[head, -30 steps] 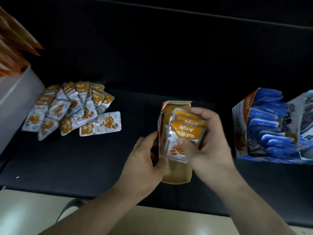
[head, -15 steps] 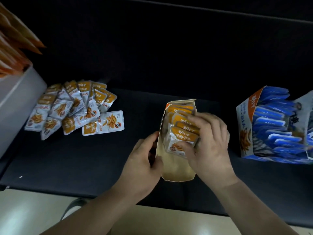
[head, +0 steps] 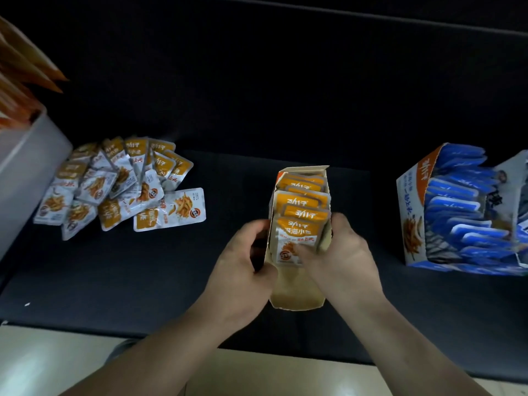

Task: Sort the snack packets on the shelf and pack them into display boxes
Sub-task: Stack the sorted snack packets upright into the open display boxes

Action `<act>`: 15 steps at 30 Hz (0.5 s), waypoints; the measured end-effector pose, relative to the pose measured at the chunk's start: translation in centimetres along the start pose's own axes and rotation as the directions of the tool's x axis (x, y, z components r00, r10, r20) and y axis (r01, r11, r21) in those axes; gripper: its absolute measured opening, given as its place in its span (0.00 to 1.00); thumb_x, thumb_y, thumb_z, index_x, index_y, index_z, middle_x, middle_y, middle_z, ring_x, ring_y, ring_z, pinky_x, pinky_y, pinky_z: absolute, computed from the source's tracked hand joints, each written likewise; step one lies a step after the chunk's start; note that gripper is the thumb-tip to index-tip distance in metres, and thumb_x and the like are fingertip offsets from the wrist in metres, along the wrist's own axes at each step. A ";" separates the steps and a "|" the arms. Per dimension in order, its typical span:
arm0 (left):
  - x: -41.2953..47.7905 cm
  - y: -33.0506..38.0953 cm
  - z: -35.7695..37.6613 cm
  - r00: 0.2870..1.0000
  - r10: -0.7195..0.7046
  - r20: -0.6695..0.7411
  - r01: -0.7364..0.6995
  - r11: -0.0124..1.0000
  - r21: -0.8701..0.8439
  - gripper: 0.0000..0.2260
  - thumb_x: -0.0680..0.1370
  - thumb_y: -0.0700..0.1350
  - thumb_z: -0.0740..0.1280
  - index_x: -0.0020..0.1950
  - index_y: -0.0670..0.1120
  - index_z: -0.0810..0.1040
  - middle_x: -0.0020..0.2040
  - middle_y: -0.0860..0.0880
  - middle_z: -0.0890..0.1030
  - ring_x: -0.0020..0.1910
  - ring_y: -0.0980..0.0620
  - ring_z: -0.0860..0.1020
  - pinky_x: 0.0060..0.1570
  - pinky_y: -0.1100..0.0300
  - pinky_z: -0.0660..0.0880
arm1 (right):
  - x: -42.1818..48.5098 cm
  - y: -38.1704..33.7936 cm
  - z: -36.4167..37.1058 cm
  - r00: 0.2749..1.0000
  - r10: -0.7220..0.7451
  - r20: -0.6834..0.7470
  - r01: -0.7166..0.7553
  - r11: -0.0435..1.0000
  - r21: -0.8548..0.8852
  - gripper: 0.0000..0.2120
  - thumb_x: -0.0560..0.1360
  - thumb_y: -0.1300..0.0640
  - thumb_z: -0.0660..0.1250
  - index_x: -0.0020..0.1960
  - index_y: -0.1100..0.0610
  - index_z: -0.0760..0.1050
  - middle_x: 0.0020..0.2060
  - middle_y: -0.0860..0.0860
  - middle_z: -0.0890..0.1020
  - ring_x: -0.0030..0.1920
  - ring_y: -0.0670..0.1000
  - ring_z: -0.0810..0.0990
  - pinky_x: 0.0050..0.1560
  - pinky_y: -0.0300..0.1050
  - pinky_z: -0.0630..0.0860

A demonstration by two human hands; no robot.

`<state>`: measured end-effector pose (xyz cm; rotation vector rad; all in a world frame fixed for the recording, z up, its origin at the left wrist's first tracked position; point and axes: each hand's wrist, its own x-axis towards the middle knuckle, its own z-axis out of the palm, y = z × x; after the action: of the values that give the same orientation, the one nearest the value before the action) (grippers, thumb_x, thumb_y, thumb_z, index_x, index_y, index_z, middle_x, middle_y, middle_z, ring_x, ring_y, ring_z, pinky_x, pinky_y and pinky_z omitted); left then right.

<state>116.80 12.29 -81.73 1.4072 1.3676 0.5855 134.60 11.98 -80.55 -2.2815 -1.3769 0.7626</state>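
A tan cardboard display box [head: 295, 292] stands in the middle of the dark shelf [head: 143, 281], holding a row of several orange-and-silver snack packets [head: 300, 221]. My left hand [head: 245, 270] grips the box's left wall. My right hand [head: 340, 258] holds the right wall, its thumb pressing the frontmost packet [head: 288, 247] into the box. A loose pile of the same orange packets [head: 114, 184] lies on the shelf to the left.
A display box filled with blue packets [head: 457, 212] stands at the right. A white bin [head: 25, 172] with orange bags sits at the far left. The shelf's pale front edge [head: 257, 372] runs below my forearms.
My right hand has pushed the held packets down into the box and moved to its right wall. The packets now stand in a row inside. My left hand kept its hold.
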 end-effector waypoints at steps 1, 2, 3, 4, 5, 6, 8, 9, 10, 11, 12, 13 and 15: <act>0.1 0.2 0.0 1.000 -0.003 0.010 0.003 1.000 0.002 0.26 0.80 0.41 0.70 0.72 0.66 0.70 0.64 0.66 0.78 0.63 0.65 0.76 0.56 0.63 0.80 | 0.1 -0.2 0.1 1.000 0.011 -0.018 -0.012 0.999 -0.031 0.21 0.72 0.42 0.76 0.55 0.43 0.66 0.45 0.42 0.79 0.46 0.48 0.82 0.46 0.54 0.83; 0.1 0.2 -0.1 1.000 -0.009 0.018 0.008 1.000 0.009 0.27 0.80 0.42 0.70 0.73 0.67 0.69 0.65 0.66 0.77 0.64 0.65 0.75 0.57 0.61 0.80 | 0.1 -0.4 0.1 0.999 0.018 -0.038 -0.020 0.998 -0.055 0.21 0.73 0.41 0.75 0.54 0.42 0.64 0.45 0.42 0.78 0.45 0.48 0.81 0.46 0.54 0.83; 0.0 0.2 -0.2 1.000 -0.015 0.022 0.015 1.000 0.008 0.27 0.81 0.43 0.69 0.73 0.67 0.68 0.66 0.66 0.77 0.65 0.64 0.75 0.57 0.60 0.80 | 0.2 -0.6 0.1 0.998 0.018 -0.058 -0.023 0.996 -0.081 0.21 0.73 0.40 0.74 0.54 0.42 0.63 0.45 0.42 0.78 0.45 0.48 0.81 0.46 0.54 0.82; 0.0 0.2 -0.2 1.000 -0.020 0.022 0.019 1.000 0.004 0.28 0.81 0.43 0.69 0.74 0.68 0.67 0.66 0.66 0.76 0.65 0.64 0.75 0.57 0.60 0.81 | 0.3 -0.7 0.1 0.997 0.013 -0.075 -0.021 0.994 -0.105 0.21 0.74 0.39 0.73 0.54 0.42 0.62 0.47 0.42 0.78 0.45 0.48 0.80 0.46 0.53 0.82; 0.0 0.2 -0.2 1.000 -0.021 0.021 0.021 1.000 0.002 0.28 0.81 0.43 0.69 0.74 0.68 0.67 0.66 0.66 0.76 0.65 0.65 0.75 0.55 0.62 0.81 | 0.4 -0.8 0.0 0.996 0.004 -0.092 -0.015 0.993 -0.119 0.22 0.74 0.38 0.73 0.56 0.43 0.63 0.48 0.41 0.77 0.45 0.49 0.80 0.46 0.53 0.81; 0.1 0.2 -0.2 1.000 -0.022 0.018 0.022 1.000 0.000 0.28 0.81 0.43 0.69 0.74 0.68 0.67 0.66 0.66 0.76 0.64 0.66 0.75 0.54 0.64 0.81 | 0.4 -0.9 -0.1 0.994 -0.005 -0.109 -0.009 0.992 -0.125 0.23 0.74 0.38 0.73 0.57 0.44 0.63 0.49 0.42 0.77 0.46 0.49 0.80 0.45 0.52 0.80; 0.0 0.2 -0.2 1.000 -0.023 -0.002 0.023 1.000 -0.014 0.28 0.81 0.43 0.69 0.75 0.68 0.66 0.66 0.65 0.76 0.63 0.67 0.75 0.51 0.67 0.80 | 0.5 -1.0 -0.1 0.990 -0.039 -0.134 0.020 0.991 -0.135 0.24 0.74 0.37 0.72 0.59 0.46 0.64 0.51 0.42 0.76 0.45 0.50 0.81 0.43 0.50 0.79; 0.1 0.3 -0.1 1.000 -0.024 -0.009 0.024 0.999 -0.026 0.28 0.81 0.42 0.69 0.75 0.68 0.67 0.65 0.65 0.77 0.62 0.68 0.75 0.50 0.68 0.80 | 0.5 -1.0 -0.1 0.989 -0.056 -0.138 0.036 0.989 -0.146 0.23 0.74 0.38 0.72 0.60 0.46 0.65 0.52 0.42 0.77 0.45 0.51 0.81 0.42 0.49 0.78; 0.1 0.4 -0.1 0.999 -0.030 -0.013 0.030 0.999 -0.045 0.28 0.81 0.42 0.69 0.75 0.67 0.67 0.64 0.65 0.77 0.61 0.70 0.75 0.48 0.70 0.79 | 0.5 -0.9 -0.1 0.989 -0.064 -0.133 0.044 0.987 -0.153 0.23 0.75 0.38 0.71 0.60 0.46 0.65 0.53 0.42 0.77 0.45 0.51 0.81 0.41 0.49 0.78; 0.0 0.5 -0.1 0.999 -0.038 -0.017 0.037 0.997 -0.066 0.28 0.81 0.42 0.69 0.75 0.66 0.67 0.62 0.66 0.78 0.59 0.72 0.75 0.46 0.73 0.78 | 0.4 -0.7 -0.1 0.991 -0.059 -0.121 0.040 0.988 -0.150 0.23 0.75 0.38 0.72 0.60 0.45 0.64 0.53 0.42 0.77 0.46 0.50 0.81 0.42 0.49 0.78; 0.0 0.6 -0.1 0.999 -0.045 -0.019 0.044 0.996 -0.080 0.28 0.81 0.42 0.70 0.75 0.66 0.68 0.60 0.68 0.78 0.58 0.73 0.75 0.45 0.74 0.77 | 0.4 -0.6 0.0 0.993 -0.038 -0.109 0.023 0.991 -0.133 0.23 0.74 0.38 0.72 0.60 0.44 0.64 0.52 0.41 0.77 0.46 0.50 0.80 0.43 0.50 0.79; 0.0 0.6 -0.1 0.999 -0.050 -0.020 0.048 0.995 -0.090 0.28 0.81 0.43 0.71 0.75 0.65 0.68 0.59 0.69 0.79 0.57 0.74 0.76 0.44 0.76 0.76 | 0.3 -0.5 0.1 0.995 -0.010 -0.097 0.000 0.995 -0.104 0.24 0.74 0.37 0.73 0.60 0.43 0.64 0.51 0.41 0.77 0.46 0.49 0.80 0.45 0.51 0.80; -0.1 0.7 -0.1 0.998 -0.058 -0.028 0.055 0.993 -0.101 0.28 0.80 0.45 0.72 0.77 0.62 0.67 0.58 0.69 0.80 0.57 0.74 0.76 0.44 0.77 0.75 | 0.0 -0.1 0.3 0.996 0.033 -0.079 -0.036 0.998 -0.043 0.24 0.73 0.37 0.74 0.59 0.42 0.64 0.51 0.41 0.78 0.48 0.48 0.79 0.47 0.53 0.81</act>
<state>117.00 12.39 -81.09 1.2798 1.3785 0.6322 134.30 12.05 -80.72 -2.3487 -1.3347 0.6521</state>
